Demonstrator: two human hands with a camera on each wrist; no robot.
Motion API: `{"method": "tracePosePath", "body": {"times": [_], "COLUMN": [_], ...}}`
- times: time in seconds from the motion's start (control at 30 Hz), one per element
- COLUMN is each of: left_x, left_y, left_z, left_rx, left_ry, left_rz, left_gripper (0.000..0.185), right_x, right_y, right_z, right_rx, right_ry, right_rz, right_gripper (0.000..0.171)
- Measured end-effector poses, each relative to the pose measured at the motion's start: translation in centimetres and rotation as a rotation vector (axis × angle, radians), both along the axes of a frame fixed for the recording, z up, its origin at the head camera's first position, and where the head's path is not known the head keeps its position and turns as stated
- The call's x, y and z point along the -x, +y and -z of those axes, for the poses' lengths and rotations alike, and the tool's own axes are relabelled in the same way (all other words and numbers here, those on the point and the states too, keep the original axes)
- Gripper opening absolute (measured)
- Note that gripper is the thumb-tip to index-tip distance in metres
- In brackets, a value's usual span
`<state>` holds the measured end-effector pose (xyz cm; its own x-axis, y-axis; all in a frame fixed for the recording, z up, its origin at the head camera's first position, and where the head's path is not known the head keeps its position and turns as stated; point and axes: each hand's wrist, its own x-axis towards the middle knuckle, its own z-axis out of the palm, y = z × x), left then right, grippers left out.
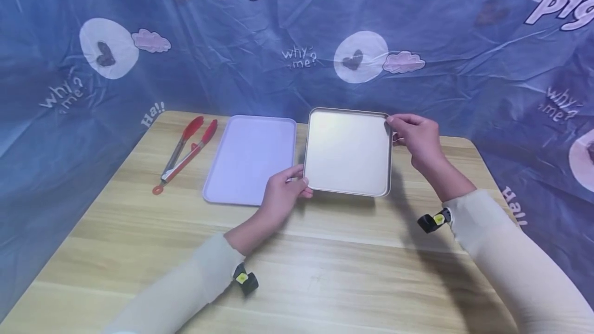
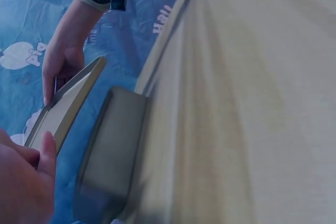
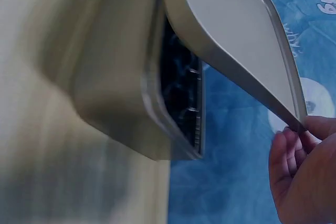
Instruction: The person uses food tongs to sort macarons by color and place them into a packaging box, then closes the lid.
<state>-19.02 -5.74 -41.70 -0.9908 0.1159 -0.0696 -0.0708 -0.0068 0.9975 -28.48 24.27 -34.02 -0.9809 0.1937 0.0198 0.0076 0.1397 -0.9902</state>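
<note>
A square pale-gold metal lid with a low rim is held up, tilted, between both hands. My left hand pinches its near left corner, thumb against the rim. At the far right corner, my right hand grips the edge between thumb and fingers, seen closer in the right wrist view. Below the lid stands a metal box of similar colour, apart from it on the side that shows. Something dark, with shiny bits, shows inside the box; what it is I cannot tell. In the head view the lid hides the box.
Left of the lid a lilac rectangular tray lies flat on the wooden table. Beyond it are red-tipped tongs, spread apart. A blue printed cloth hangs behind the table and around its sides.
</note>
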Motion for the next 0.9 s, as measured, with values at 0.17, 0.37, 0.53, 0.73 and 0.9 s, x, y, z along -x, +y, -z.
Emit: {"method": "tracePosePath", "body": {"times": [0.17,0.37,0.53,0.73,0.9], "left_x": [0.9,2.4,3.3,4.2,5.2], "left_y": [0.1,0.4,0.6,0.8,0.8], "left_z": [-0.9,-1.5,-1.6,-1.8,-1.9], "left_rx": [-0.041,-0.11,-0.144,-0.171,-0.216], "left_ry": [0.007,0.037,0.038,0.044,0.037], "left_rz": [-0.028,-0.057,-0.074,-0.091,-0.108], "left_gripper": [0.048,0.046,0.046,0.039,0.036], "right_x": [-0.1,-0.7,-1.0,-1.3,-1.8], "right_y": [0.2,0.4,0.2,0.1,0.1], "right_z": [-2.0,-4.0,-5.0,-5.6,-5.9], "right_rx": [0.012,0.073,0.174,0.274,0.342], "right_ry": [-0.019,-0.058,-0.033,0.017,0.045], "right_rz": [-0.015,-0.052,-0.07,-0.065,-0.054], "right_gripper": [0.011,0.021,0.015,0.011,0.017]}}
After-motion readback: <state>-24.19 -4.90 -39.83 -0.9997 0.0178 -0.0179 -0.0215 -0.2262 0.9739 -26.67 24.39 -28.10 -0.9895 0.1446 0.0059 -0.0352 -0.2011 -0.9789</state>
